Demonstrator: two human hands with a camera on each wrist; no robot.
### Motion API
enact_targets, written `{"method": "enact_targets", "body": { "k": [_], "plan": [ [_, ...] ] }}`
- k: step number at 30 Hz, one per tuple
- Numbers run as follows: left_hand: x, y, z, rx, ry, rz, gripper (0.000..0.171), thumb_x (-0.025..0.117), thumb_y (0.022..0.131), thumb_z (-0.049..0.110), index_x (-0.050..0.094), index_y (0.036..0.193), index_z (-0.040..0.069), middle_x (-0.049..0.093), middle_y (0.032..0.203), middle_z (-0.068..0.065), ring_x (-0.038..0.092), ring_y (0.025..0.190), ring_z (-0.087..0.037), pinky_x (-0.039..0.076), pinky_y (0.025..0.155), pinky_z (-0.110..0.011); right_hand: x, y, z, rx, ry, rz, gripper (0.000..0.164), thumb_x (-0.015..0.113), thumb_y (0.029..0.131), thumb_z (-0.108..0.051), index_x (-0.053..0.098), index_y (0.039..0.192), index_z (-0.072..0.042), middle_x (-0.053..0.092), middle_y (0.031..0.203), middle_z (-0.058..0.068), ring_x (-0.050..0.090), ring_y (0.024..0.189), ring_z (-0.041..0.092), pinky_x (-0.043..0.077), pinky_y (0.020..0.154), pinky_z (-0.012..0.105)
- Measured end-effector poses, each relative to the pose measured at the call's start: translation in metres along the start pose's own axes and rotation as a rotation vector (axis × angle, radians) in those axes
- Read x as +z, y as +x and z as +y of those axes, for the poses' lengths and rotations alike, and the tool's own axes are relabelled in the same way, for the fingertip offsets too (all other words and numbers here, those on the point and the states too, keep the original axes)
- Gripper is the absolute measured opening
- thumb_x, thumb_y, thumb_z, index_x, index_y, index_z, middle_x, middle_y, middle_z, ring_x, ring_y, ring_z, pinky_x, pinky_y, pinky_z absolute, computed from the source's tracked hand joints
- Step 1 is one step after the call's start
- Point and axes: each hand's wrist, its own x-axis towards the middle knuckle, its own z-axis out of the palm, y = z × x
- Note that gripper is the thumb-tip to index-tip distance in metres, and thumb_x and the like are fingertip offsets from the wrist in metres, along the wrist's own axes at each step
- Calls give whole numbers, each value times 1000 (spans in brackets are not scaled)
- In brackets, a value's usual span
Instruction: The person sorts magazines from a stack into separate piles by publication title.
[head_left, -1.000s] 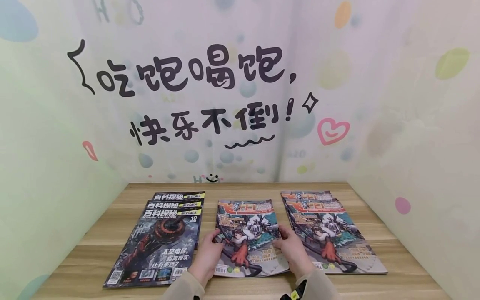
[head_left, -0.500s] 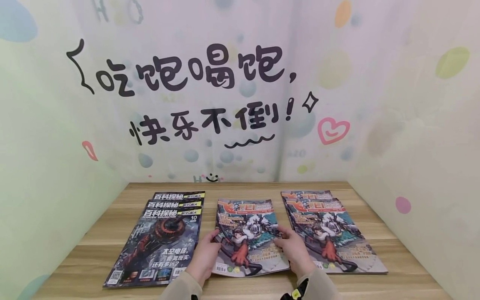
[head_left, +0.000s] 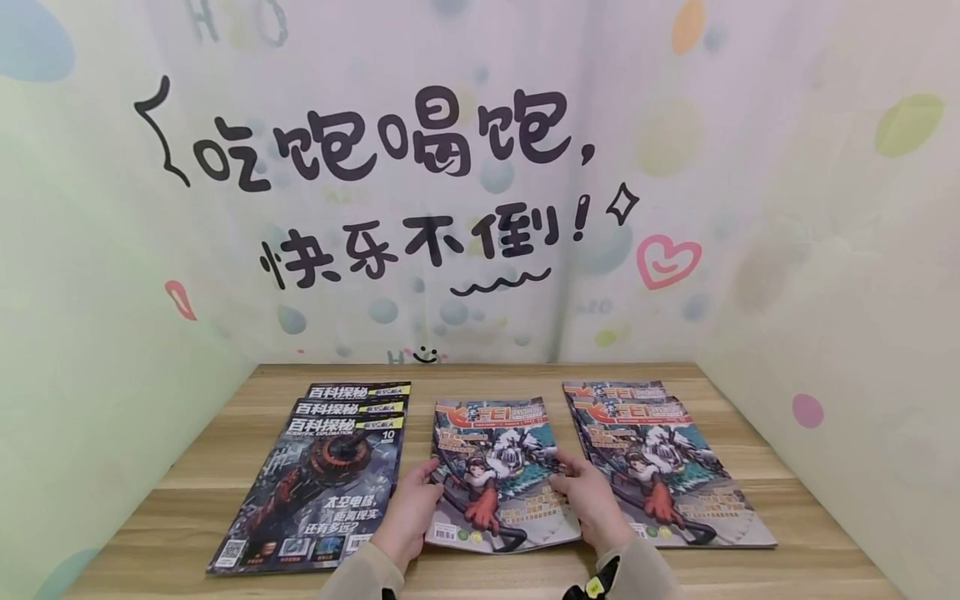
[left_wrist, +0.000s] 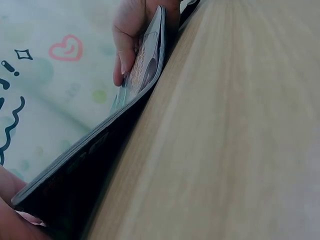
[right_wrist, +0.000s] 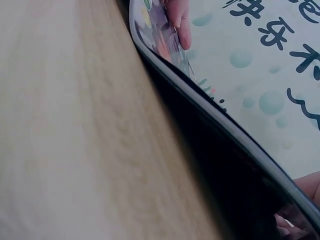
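Note:
A magazine (head_left: 495, 475) with a red-gloved figure on its cover lies face up between my hands at the middle of the table. My left hand (head_left: 408, 510) grips its left edge, thumb over the cover and fingers underneath. On the opposite edge, my right hand (head_left: 590, 502) pinches it the same way. From the left wrist, the magazine (left_wrist: 90, 140) appears bowed, its sides raised off the wood with a dark gap below. The right wrist view shows the magazine's raised edge (right_wrist: 225, 125) running toward my right fingers (right_wrist: 309, 186), which are partly hidden beneath it.
Left of my hands, several dark-covered magazines (head_left: 322, 483) overlap in a staggered stack. To the right lie overlapping magazines (head_left: 667, 475) with the same cover as the held one, close beside my right hand. A printed curtain (head_left: 480, 333) closes off the wooden table's (head_left: 487, 379) far edge.
The held magazine's near left corner has risen very slightly, and my left hand has shifted a touch with it. My right hand and both stacks stay in place.

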Motion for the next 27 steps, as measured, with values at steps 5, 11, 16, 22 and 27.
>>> {"method": "enact_targets", "body": {
  "k": [5, 11, 16, 22, 27],
  "plan": [
    [0, 0, -1, 3, -17, -20, 52, 40, 92, -3, 32, 144, -9, 22, 148, -35, 21, 136, -49, 20, 110, -58, -1, 0, 0, 7, 17, -11, 52, 55, 92, 0, 41, 142, 4, 29, 148, 31, 25, 136, 45, 26, 109, 56],
    [0, -1, -1, -6, -27, -7, 53, 40, 91, -3, 32, 144, -8, 22, 148, -35, 20, 137, -49, 19, 110, -58, -3, 0, 0, 23, -10, -3, 51, 56, 93, -4, 43, 142, 2, 29, 149, 28, 26, 136, 44, 26, 109, 56],
    [-1, 0, -3, -22, -20, 15, 54, 43, 90, -2, 35, 143, -7, 22, 149, -34, 20, 137, -48, 18, 111, -57, -3, 1, 0, 27, -23, -8, 50, 56, 94, -5, 43, 141, 3, 29, 149, 29, 27, 135, 44, 27, 108, 56],
    [-1, 1, -4, 0, -38, -17, 60, 52, 87, -4, 31, 143, -10, 24, 147, -36, 28, 135, -47, 23, 111, -55, -4, 0, -1, 41, -18, -16, 54, 58, 90, -4, 41, 142, 4, 33, 146, 30, 37, 128, 41, 35, 104, 52],
    [-1, 0, -5, 15, -38, -29, 65, 55, 84, -7, 28, 144, -10, 26, 146, -36, 34, 131, -45, 28, 109, -53, -5, 1, -1, 61, 9, -34, 66, 60, 81, 4, 39, 143, 5, 43, 135, 26, 47, 105, 30, 41, 87, 38]
  ]
}}
